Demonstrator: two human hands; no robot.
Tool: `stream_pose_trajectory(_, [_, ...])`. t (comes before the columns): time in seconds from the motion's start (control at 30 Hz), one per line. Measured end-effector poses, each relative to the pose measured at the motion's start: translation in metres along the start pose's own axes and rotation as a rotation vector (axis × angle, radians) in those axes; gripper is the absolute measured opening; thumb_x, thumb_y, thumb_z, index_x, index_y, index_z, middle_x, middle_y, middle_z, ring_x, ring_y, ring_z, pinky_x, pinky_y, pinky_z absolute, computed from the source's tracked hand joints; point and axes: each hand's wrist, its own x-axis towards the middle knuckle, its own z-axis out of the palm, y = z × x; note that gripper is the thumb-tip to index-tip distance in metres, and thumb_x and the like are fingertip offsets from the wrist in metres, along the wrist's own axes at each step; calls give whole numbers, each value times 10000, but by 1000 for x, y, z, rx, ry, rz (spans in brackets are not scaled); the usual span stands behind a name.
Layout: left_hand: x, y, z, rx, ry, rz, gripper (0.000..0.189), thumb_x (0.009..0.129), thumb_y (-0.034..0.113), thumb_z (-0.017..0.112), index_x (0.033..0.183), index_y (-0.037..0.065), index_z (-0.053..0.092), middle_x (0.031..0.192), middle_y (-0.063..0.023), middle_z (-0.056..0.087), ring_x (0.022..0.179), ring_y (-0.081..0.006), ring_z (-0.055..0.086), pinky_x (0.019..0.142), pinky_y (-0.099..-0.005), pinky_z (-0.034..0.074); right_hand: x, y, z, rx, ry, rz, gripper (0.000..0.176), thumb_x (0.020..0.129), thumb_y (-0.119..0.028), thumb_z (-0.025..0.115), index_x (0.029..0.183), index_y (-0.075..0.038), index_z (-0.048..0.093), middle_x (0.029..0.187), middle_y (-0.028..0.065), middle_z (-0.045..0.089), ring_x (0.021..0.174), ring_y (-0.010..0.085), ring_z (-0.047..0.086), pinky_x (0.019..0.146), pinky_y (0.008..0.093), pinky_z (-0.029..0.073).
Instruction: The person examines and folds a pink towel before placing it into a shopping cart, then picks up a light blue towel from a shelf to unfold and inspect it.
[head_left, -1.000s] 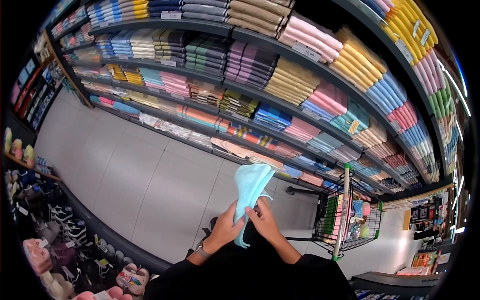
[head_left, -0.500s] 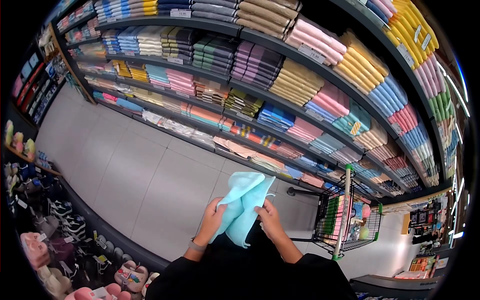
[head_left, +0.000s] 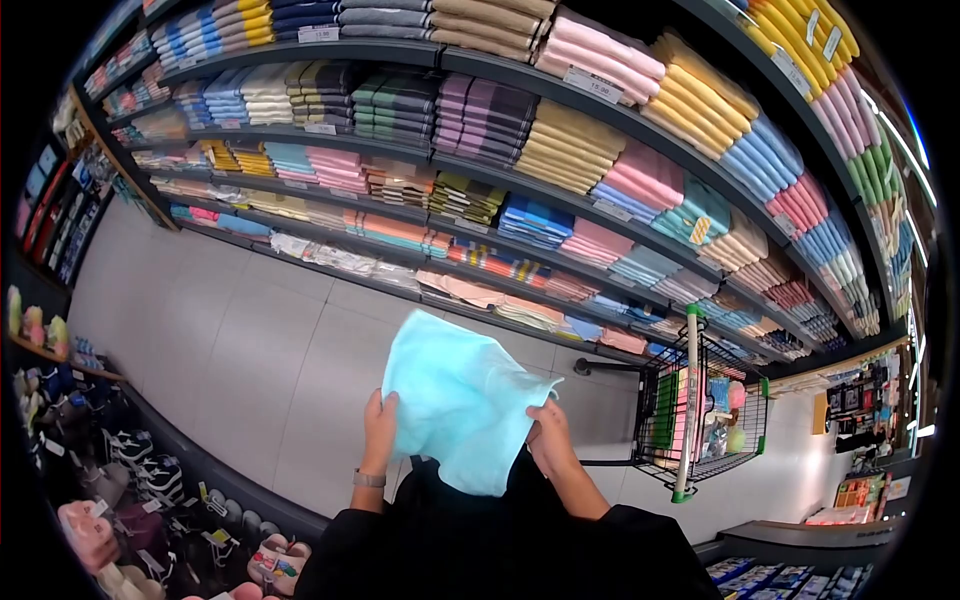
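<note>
A turquoise towel (head_left: 462,395) is spread between my two hands, in front of my black clothing. My left hand (head_left: 379,425) grips its left edge, with the thumb on the near side. On the other side, my right hand (head_left: 546,432) pinches the towel's right edge near a corner. The cloth hangs a little slack and wavy, and it hides part of the fingers of both hands. A band (head_left: 369,479) circles my left wrist.
Shelves of folded towels (head_left: 480,118) run across the far side of the aisle. A shopping cart (head_left: 690,405) with goods inside stands to my right. Slippers and shoes (head_left: 150,500) fill a display at lower left. Grey floor tiles (head_left: 255,330) lie between.
The towel was bunched and folded; now it is opened out wide. My left hand has moved left and my right hand slightly right. The view has shifted a little.
</note>
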Motion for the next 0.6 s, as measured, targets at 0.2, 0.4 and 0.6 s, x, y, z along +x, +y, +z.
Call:
stream_pose_trajectory(0.2, [-2, -20, -4, 264, 21, 176, 346, 883, 101, 581, 1203, -6, 500, 1066, -95, 592, 944, -165, 574, 835, -298, 471, 5, -1, 1, 30, -40, 12, 363, 845, -34, 467, 1203, 18, 499, 1119, 106, 603, 997, 202, 605, 892, 353, 488])
stream_pose_trajectory(0.4, [-33, 52, 37, 114, -453, 176, 578, 850, 145, 666, 1341, 4, 396, 1224, -122, 549, 1050, -216, 559, 917, -334, 450, 10, 12, 13, -168, -34, 37, 313, 895, -35, 481, 1205, -4, 517, 1088, 79, 614, 980, 182, 608, 847, 343, 507])
stream_pose_trajectory(0.6, [-60, 101, 96, 344, -579, 290, 762, 797, 224, 719, 1401, -1, 313, 1282, -253, 495, 1167, -395, 520, 955, -388, 433, 10, 13, 18, -341, -128, -51, 258, 930, -115, 543, 1170, -28, 501, 973, 29, 579, 818, 87, 579, 666, 245, 489])
